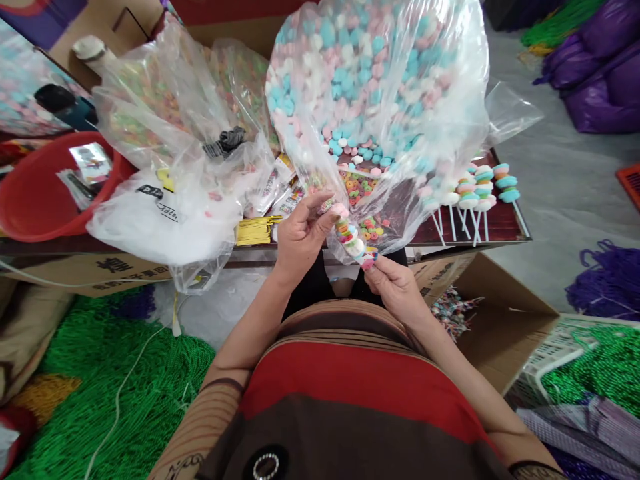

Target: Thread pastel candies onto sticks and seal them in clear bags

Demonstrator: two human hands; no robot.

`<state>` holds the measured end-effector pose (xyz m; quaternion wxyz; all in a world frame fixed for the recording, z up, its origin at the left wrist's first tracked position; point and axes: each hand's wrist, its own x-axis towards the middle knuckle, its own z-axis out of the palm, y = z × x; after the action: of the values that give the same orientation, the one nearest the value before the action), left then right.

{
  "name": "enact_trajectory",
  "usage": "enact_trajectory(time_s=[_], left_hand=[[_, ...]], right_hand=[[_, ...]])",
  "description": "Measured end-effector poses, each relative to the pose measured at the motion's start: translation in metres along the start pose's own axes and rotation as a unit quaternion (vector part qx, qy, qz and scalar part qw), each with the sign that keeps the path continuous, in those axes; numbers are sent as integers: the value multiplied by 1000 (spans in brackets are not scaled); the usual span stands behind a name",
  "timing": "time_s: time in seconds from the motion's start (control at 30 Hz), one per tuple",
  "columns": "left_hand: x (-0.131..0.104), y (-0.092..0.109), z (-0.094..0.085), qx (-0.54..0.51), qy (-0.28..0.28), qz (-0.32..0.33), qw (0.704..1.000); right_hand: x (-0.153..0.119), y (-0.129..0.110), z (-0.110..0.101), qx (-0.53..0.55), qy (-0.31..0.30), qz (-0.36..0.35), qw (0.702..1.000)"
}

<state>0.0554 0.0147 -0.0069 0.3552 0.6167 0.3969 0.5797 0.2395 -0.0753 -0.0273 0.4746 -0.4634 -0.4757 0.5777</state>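
Observation:
A candy skewer (347,232) of marshmallows and coloured rings slants between my hands above the table's front edge. Clear film seems to wrap it. My left hand (306,230) is closed on its upper end, thumb against fingers. At the lower end my right hand (395,283) pinches it beside a small pink and blue piece (369,259), whose kind I cannot make out. Just behind lies a large clear bag (375,73) of pink, white and blue marshmallows, with loose candy rings (361,187) near its mouth. Several finished-looking marshmallow skewers (483,187) on white sticks lie to the right.
Yellow twist ties (256,231) and printed packets (273,187) lie left of my hands. A white plastic bag (150,207) and a red basin (30,193) stand further left. Below right is an open cardboard box (500,327) holding wrapped pieces. Green bead strings (125,373) cover the floor.

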Motion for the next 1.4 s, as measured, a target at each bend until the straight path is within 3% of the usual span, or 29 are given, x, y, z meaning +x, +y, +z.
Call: enact_trajectory(time_s=[0.1,0.2,0.33,0.4,0.47,0.57,0.63,0.7,0.77,0.83,0.93,1.03,1.23,1.4], left_hand=[[1,3,9,-86,-11,-43,995],[-6,9,24,-182,-66,-109,975],[-23,14,39,-239,-190,-240,921],[-28,13,42,-240,-197,-277,909],[-28,10,41,-233,-172,-275,917],[-22,6,33,-195,-123,-223,947],[-20,7,26,-157,-117,-215,957],[-20,10,21,-136,-159,-252,945],[-23,14,19,-141,-229,-291,918],[-27,17,19,-145,-288,-306,896],[-32,17,18,-142,-331,-314,878],[-36,11,15,-175,-330,-339,863],[-36,6,16,-246,-253,-368,860],[-32,7,11,-176,-281,-333,883]], right_hand=[[3,-2,7,92,15,24,995],[8,-6,15,145,30,28,989],[14,-6,21,105,75,-22,991],[16,-4,20,33,82,-55,995],[16,-5,14,-70,69,-91,991],[15,-16,-4,-214,39,-149,965],[16,-29,-18,-255,71,-170,949],[21,-44,-28,-231,148,-189,943],[32,-57,-32,-185,188,-218,940],[45,-65,-31,-163,171,-238,942],[63,-66,-28,-168,128,-231,950],[68,-58,-27,-157,118,-219,956],[56,-55,-21,-170,149,-224,948],[59,-55,-22,-183,181,-230,938]])
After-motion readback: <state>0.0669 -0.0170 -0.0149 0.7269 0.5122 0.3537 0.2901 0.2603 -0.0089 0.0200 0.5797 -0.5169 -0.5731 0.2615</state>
